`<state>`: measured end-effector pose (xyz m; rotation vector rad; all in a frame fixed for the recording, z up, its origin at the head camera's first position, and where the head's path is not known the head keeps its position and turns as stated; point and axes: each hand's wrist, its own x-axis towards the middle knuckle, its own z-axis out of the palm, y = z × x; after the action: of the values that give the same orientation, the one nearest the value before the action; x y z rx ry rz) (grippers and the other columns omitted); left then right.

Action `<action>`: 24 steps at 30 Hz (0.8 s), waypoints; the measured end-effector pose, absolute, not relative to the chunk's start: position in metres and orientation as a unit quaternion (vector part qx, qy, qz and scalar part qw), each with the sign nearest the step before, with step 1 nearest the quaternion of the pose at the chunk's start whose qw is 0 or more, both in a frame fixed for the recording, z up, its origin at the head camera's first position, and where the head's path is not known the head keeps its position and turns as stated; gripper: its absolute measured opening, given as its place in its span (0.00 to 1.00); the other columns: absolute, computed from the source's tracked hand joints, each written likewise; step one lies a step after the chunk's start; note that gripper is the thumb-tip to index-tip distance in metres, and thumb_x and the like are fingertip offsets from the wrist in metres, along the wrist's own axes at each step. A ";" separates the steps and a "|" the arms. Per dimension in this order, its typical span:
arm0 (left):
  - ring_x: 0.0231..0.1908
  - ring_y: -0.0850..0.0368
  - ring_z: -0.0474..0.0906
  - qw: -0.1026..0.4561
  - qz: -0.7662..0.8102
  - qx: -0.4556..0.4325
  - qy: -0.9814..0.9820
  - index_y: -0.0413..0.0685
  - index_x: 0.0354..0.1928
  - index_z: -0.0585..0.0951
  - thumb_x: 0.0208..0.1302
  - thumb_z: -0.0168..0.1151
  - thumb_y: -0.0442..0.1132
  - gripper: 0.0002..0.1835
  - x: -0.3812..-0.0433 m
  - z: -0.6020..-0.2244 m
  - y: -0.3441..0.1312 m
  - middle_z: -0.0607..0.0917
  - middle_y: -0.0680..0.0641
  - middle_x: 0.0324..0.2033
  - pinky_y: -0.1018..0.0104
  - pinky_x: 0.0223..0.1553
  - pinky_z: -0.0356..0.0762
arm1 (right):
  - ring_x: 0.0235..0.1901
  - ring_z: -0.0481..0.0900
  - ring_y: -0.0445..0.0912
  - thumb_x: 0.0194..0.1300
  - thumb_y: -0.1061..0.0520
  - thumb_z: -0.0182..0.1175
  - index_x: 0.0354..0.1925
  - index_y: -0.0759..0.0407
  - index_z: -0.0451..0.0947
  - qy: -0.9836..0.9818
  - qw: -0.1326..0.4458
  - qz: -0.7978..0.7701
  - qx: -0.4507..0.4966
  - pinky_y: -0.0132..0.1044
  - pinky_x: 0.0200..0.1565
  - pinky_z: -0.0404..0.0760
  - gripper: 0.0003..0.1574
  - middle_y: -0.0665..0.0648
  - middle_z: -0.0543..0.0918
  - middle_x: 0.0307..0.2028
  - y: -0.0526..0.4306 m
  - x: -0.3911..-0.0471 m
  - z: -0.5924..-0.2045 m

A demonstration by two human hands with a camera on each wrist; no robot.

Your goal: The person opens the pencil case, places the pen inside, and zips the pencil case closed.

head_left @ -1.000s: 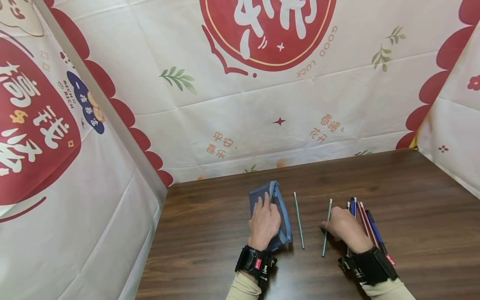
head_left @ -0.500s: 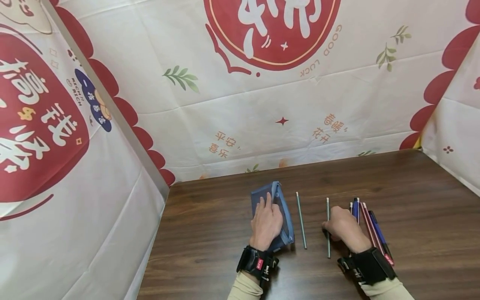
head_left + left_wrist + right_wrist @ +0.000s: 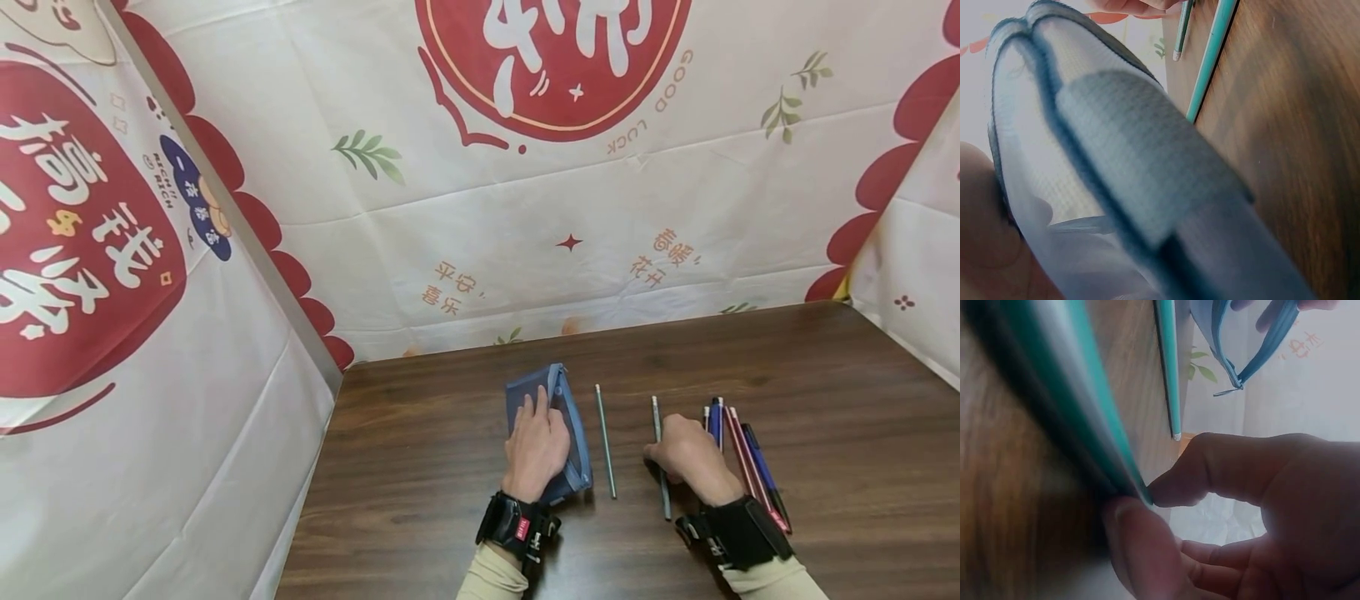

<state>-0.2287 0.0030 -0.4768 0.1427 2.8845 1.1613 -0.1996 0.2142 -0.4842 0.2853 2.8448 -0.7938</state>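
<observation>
In the head view, my left hand (image 3: 536, 454) lies on a blue mesh pencil case (image 3: 522, 392), its index and middle fingers stretched along one side. The case gapes along its zip edge, and fingers show on both sides of one wall in the right wrist view, gripping that wall. My right hand (image 3: 686, 454) pinches a green pencil (image 3: 665, 498) between thumb and index finger, low over the wooden table (image 3: 420, 467). Between the hands a second green pencil (image 3: 606, 442) lies on the wood, just right of the case.
Beside and partly under my right hand lie several pens and pencils, among them a blue pen (image 3: 765, 467) and dark red pencils (image 3: 742, 454). A printed white cloth (image 3: 480, 225) hangs behind the table, with more cloth at the left and right sides.
The pencil at my right hand has turned, its near end swinging to the right. My left hand and the case stay put; the whole view shifts slightly.
</observation>
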 end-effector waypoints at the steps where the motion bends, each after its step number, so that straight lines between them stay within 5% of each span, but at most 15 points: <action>1: 0.68 0.41 0.55 0.013 0.373 0.045 0.927 0.55 0.73 0.59 0.72 0.30 0.48 0.29 -0.229 -0.477 0.003 0.61 0.40 0.71 0.31 0.58 0.60 | 0.11 0.74 0.45 0.56 0.56 0.61 0.12 0.60 0.72 0.955 0.088 -0.268 0.093 0.37 0.17 0.71 0.19 0.55 0.76 0.08 0.214 -0.200 -0.484; 11: 0.68 0.42 0.55 0.013 0.378 0.040 0.925 0.57 0.73 0.59 0.72 0.31 0.48 0.28 -0.229 -0.477 0.002 0.61 0.41 0.71 0.30 0.58 0.59 | 0.13 0.73 0.45 0.61 0.56 0.59 0.15 0.56 0.61 0.942 0.077 -0.319 0.067 0.35 0.19 0.66 0.23 0.51 0.70 0.10 0.218 -0.203 -0.471; 16: 0.68 0.42 0.55 0.014 0.374 0.044 0.926 0.55 0.73 0.59 0.72 0.30 0.48 0.28 -0.229 -0.477 0.002 0.61 0.41 0.71 0.30 0.57 0.60 | 0.16 0.77 0.44 0.62 0.55 0.59 0.28 0.66 0.70 0.935 0.072 -0.344 0.054 0.39 0.21 0.74 0.15 0.57 0.79 0.20 0.218 -0.206 -0.461; 24: 0.68 0.42 0.55 0.013 0.381 0.044 0.923 0.56 0.73 0.59 0.72 0.30 0.47 0.28 -0.229 -0.477 0.004 0.61 0.40 0.71 0.30 0.57 0.60 | 0.17 0.79 0.44 0.62 0.55 0.58 0.42 0.72 0.73 0.927 0.061 -0.370 0.029 0.40 0.23 0.80 0.19 0.59 0.83 0.26 0.214 -0.211 -0.450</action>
<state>-0.2290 0.0036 -0.4773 0.1376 2.8771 1.1868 -0.2112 0.2143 -0.4502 0.0888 2.8037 -1.1180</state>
